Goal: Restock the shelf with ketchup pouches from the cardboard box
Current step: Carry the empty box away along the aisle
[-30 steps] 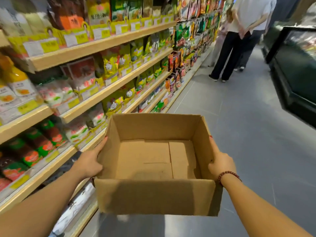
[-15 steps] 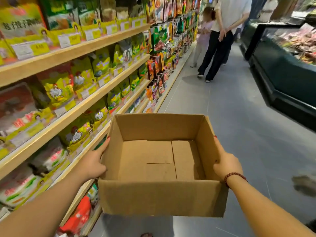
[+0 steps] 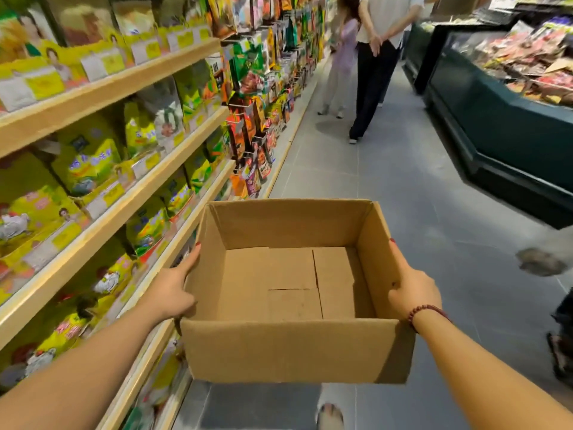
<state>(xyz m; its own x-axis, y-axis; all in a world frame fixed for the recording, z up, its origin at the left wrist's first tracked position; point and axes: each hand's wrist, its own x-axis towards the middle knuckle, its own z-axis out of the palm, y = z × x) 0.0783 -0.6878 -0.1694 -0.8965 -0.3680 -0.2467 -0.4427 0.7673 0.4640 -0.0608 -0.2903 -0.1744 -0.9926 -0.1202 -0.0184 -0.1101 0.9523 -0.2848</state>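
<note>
Yellow and green bags crowd the wooden shelf (image 3: 102, 209) on your left, tier over tier, price tags along the lips; I can't pick out ketchup pouches among them from here, the packets are too blurred. Next across, your left hand (image 3: 169, 291) lies flat on the outer left wall of the cardboard box (image 3: 294, 352), fingers spread and pointing forward, thumb down toward the near corner. Centre stage, the box itself: held in the air in front of you, just beside the shelf edge, top open, flaps out of sight, and nothing inside but its bare folded bottom panels. No pouches in view at all, so I'd judge the restocking done or the box due for a refill. Empty like this it should be light but floppy; thin corrugated walls bow if you squeeze, so press low on the two side walls, or hook fingers under the base once it carries weight. Over to your right hand (image 3: 412, 288), beaded bracelet (image 3: 429, 311) on the wrist: palm clamped against the right wall, fingers stretched along it, mirroring the other. Further right, grey floor (image 3: 387, 193), two people (image 3: 372, 63) standing up the aisle, then the dark chiller cabinet (image 3: 502, 125) stacked with packaged goods. Mind them if you walk on.
</note>
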